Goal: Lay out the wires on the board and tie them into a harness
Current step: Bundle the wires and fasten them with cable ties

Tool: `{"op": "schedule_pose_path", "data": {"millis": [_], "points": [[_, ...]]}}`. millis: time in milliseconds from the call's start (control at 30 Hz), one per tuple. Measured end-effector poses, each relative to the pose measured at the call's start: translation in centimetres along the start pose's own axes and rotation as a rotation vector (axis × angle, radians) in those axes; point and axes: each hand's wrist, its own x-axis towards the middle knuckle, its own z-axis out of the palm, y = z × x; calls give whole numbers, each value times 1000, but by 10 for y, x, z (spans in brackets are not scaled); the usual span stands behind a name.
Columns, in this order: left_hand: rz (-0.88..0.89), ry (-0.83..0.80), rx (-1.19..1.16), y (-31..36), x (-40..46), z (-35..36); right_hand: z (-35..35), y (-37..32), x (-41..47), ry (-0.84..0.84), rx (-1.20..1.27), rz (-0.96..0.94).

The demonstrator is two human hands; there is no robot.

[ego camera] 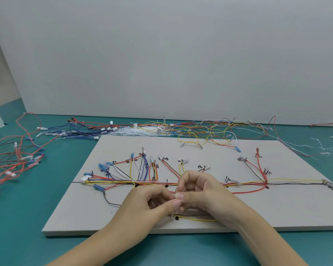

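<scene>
A pale grey board [277, 212] lies on the teal table, with coloured wires [115, 182] laid along a dark line and fanned out to pegs and labels. A white cable tie [133, 184] binds the bundle at the left junction. Over the middle of the bundle my left hand [152, 200] and my right hand [198, 191] meet, fingertips together, pinching a thin translucent cable tie [173, 215] whose tail hangs toward the board. A yellow wire [198, 219] runs under my right wrist. The bundle beneath my hands is hidden.
Loose wires lie heaped behind the board [200, 129] and at the far left [13, 158]. A pile of white cable ties [131, 131] sits at the board's back edge. More ties [323, 148] are scattered at the right. A white wall stands close behind.
</scene>
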Motion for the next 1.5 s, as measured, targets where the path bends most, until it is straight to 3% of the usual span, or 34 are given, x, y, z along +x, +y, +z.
{"op": "schedule_pose_path", "data": {"millis": [367,600,800,1000,1233,1500], "points": [[42,-24,57,3,-2,-1,1,-3,-1,-9,51,-6],[103,28,230,0,-2,2,-1,-7,1,71,99,-154],[134,52,302,-7,-2,4,6,-5,0,117,-162,-86],[109,47,273,-7,-1,5,11,-3,-1,75,-208,-64],[3,-4,5,2,3,2,9,-11,-4,52,-138,-75],[23,-63,74,0,3,-1,9,-7,-4,25,-129,-85]]}}
